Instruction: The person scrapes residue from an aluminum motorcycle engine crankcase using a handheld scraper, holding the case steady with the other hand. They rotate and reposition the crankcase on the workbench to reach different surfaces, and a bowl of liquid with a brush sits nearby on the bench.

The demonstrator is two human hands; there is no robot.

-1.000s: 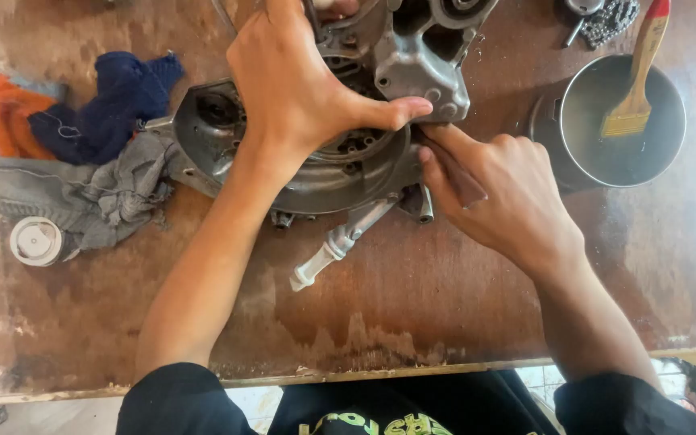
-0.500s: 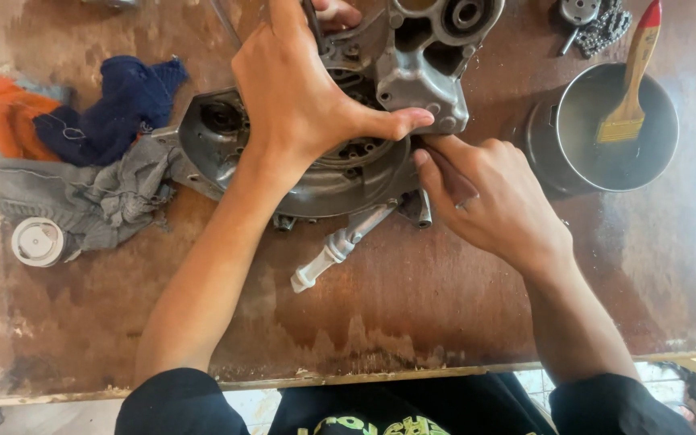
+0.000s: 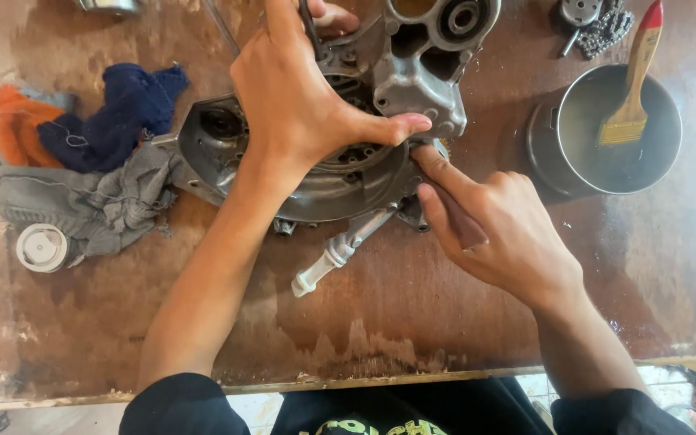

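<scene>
Bracing grey engine casing (image 3: 324, 173) at bench centre, left hand (image 3: 300, 97) clamped over its top; right hand (image 3: 493, 234) closed around brown-handled tool (image 3: 461, 221) at casing edge. Risk: tool slipping, gouging thumb nearby.

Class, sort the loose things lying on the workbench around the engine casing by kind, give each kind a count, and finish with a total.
Rags: 3, orange, dark blue, grey
Metal bowls: 1
Paintbrushes: 1, in the bowl
Round white caps: 1
Chains: 1
Total: 7
</scene>
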